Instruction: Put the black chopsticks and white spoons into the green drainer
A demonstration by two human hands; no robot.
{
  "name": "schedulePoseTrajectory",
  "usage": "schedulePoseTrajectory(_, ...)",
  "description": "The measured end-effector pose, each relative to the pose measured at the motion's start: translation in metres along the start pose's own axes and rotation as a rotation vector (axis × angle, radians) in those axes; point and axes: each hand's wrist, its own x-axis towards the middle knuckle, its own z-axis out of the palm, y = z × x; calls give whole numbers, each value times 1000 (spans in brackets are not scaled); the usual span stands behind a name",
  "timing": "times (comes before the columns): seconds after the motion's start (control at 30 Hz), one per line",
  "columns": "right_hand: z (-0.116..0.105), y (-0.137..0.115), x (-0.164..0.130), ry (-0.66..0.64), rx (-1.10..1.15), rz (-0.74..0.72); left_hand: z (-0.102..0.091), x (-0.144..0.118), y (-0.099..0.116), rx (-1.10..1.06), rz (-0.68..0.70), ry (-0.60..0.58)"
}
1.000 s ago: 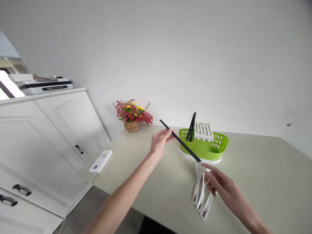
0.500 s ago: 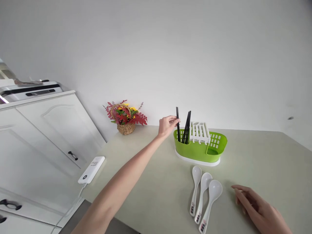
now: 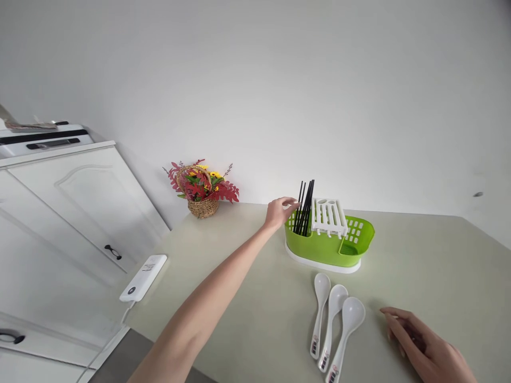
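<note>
My left hand reaches to the left end of a green cutlery holder. Thumb and forefinger are slightly apart, with their tips beside the leftmost black chopsticks; whether they still touch is hard to see. Several chopsticks stand in that left compartment, leaning to the right. Over the holder's middle is a white slotted rack. My right hand rests on the table at the lower right, fingers loosely bent and nothing seen in it. Three white spoons lie side by side to its left, bowls toward the holder.
A wicker basket of artificial flowers stands by the wall at the back left. On the table's left edge lies a white power bank with a cable. White cabinets adjoin the table on the left.
The upright pair of chopsticks that my left hand held has tipped right against the others and spread apart. My left fingers have loosened. The right hand stays in place.
</note>
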Motion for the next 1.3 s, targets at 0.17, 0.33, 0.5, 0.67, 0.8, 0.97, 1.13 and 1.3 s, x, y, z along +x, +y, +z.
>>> schedulePoseTrajectory(0.17, 0, -2, -2, 15, -13, -27, -15, -46, -41, -12, -182, 258)
schedulePoseTrajectory(0.33, 3, -9, -6, 44, -3, -91, -52, -128, -79, -20, -301, 231)
schedulePoseTrajectory(0.5, 9, -26, -6, -28, -73, -90, -74, -189, -82, -58, -274, 125)
schedulePoseTrajectory(0.67, 18, -46, 1, -68, -121, -85, -78, -216, -71, -70, -263, 75)
schedulePoseTrajectory(0.8, 24, -55, 8, -75, -138, -120, -80, -229, -63, -76, -252, 66)
schedulePoseTrajectory(0.97, 23, -62, 7, -141, -66, -125, -83, -234, -57, -81, -237, 64)
schedulePoseTrajectory(1.13, 7, -67, 1, -206, 155, -82, -84, -235, -55, -98, -237, 66)
schedulePoseTrajectory(1.3, -29, -101, -2, -82, 178, -141, -83, -238, -56, -113, -243, 60)
